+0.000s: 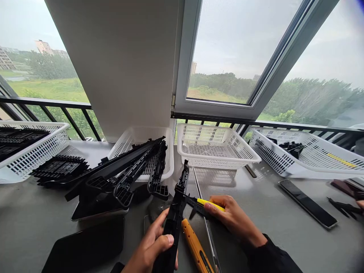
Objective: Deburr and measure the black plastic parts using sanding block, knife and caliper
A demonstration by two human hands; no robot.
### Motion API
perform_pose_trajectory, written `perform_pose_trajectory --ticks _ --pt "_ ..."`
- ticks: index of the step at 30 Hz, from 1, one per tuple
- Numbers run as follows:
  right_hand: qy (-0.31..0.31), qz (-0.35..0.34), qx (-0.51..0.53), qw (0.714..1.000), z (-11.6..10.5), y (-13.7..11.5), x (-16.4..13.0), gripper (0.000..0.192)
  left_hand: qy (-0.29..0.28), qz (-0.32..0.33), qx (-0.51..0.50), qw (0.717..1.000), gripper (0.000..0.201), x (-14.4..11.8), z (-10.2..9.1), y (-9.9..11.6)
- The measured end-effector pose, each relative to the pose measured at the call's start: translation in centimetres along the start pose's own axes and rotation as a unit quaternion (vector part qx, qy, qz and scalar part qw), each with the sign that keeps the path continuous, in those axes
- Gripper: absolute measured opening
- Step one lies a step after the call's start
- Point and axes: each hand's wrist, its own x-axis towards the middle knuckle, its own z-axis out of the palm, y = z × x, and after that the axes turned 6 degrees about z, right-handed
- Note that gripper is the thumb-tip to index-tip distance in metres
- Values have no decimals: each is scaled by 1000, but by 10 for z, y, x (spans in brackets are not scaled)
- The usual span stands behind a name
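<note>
Long black pieces (133,163) lean over the rim of a white basket (168,159). To their right, the left hand (152,242) comes up from the bottom edge, closed round a slim black part (174,218), thumb laid across its face, fingers wrapped beneath. The part slants upward, its far end near the white basket. Beside it, an orange-handled tool (196,244) lies on the surface (241,254). The right hand (227,212), dark-sleeved (273,256), reaches in from the lower right, thumb and curled fingers pinching a yellow-and-black tool (209,203); its black tip meets or nearly meets the part's right side.
</note>
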Motion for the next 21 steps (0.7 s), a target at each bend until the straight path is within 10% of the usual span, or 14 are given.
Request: perform_pose_trajectory --ticks 11,21 --pt "-95 -47 65 992 -4 -7 -12 67 49 -20 -22 998 84 -19 -1 -6" --pt "55 -29 21 998 1 4 2 64 31 50 25 998 86 0 8 16"
